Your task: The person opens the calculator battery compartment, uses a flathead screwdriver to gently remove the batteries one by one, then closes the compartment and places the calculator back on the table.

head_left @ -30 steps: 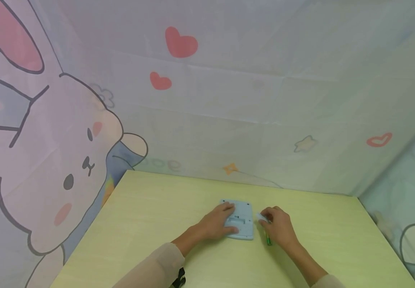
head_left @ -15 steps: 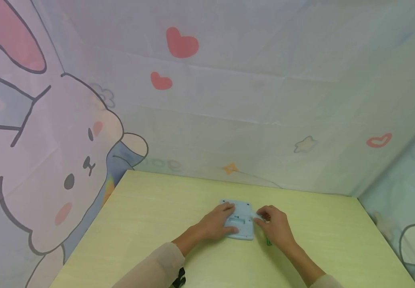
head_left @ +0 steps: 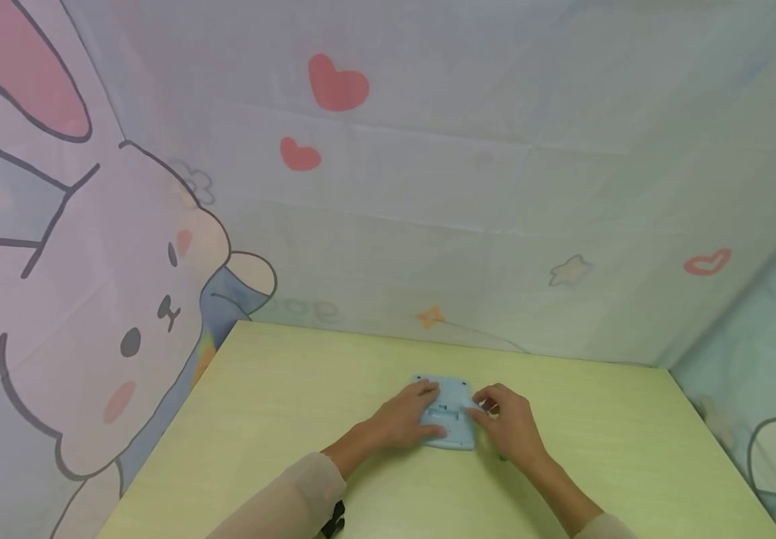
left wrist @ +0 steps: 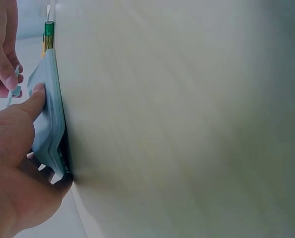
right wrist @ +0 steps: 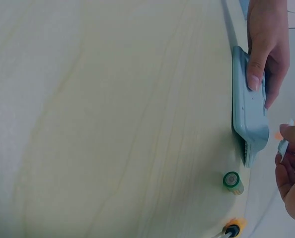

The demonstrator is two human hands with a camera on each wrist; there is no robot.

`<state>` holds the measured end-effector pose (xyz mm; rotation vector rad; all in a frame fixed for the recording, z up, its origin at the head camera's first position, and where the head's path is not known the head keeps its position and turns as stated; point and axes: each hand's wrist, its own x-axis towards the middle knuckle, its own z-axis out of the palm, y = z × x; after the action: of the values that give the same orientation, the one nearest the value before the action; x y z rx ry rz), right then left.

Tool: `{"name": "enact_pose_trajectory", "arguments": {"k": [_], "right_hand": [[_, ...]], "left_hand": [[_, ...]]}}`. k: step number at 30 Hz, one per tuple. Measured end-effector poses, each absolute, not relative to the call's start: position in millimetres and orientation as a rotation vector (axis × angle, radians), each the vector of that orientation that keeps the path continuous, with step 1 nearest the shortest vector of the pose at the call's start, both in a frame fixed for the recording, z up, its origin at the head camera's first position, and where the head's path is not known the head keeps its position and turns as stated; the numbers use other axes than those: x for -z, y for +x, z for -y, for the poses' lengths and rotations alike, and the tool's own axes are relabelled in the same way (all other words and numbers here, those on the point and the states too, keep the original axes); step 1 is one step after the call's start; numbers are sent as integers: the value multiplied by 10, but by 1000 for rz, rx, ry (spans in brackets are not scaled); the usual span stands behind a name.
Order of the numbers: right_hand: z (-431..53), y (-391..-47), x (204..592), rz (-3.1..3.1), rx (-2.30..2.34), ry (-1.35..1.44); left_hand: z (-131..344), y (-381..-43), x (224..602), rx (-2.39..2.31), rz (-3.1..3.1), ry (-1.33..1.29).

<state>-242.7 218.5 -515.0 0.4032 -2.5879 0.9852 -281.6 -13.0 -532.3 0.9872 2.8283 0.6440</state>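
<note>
A light blue calculator [head_left: 451,430] lies back side up on the table, its battery compartment [head_left: 443,414] uncovered. My left hand [head_left: 401,417] grips its left side, thumb on the back and fingers around the edge in the left wrist view. Between right thumb and fingertips, a small pale blue battery cover [right wrist: 283,146] is pinched. That right hand [head_left: 512,423] is at the calculator's right edge, with the cover over or beside the compartment. A green battery [right wrist: 233,182] stands on the table near the calculator, mostly hidden behind the right hand in the head view.
The pale yellow table [head_left: 320,374] reaches back to a cloth backdrop [head_left: 428,187] printed with a rabbit and hearts. An orange and black item with a thin metal shaft [right wrist: 233,230] shows at the bottom of the right wrist view. Something black [head_left: 335,520] is by the left sleeve.
My right hand has moved left with the battery cover, from beside the calculator to its right edge. The left hand and the calculator have stayed in place.
</note>
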Motion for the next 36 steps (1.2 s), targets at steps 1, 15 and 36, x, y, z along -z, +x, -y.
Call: {"name": "enact_pose_trajectory", "arguments": {"k": [1,15,36], "right_hand": [[-2180,-2429,5153,2582,-985,412],[-2135,-2445,5140,2593,-1059,399],[-2041,-2409,5155,2610,-1003,454]], "left_hand": [[131,-2816,5326,-634,-2833,991],[115,-2811,5328,-579,-2858,1019],[158,-2788,5321,-643,-2817,1014]]}}
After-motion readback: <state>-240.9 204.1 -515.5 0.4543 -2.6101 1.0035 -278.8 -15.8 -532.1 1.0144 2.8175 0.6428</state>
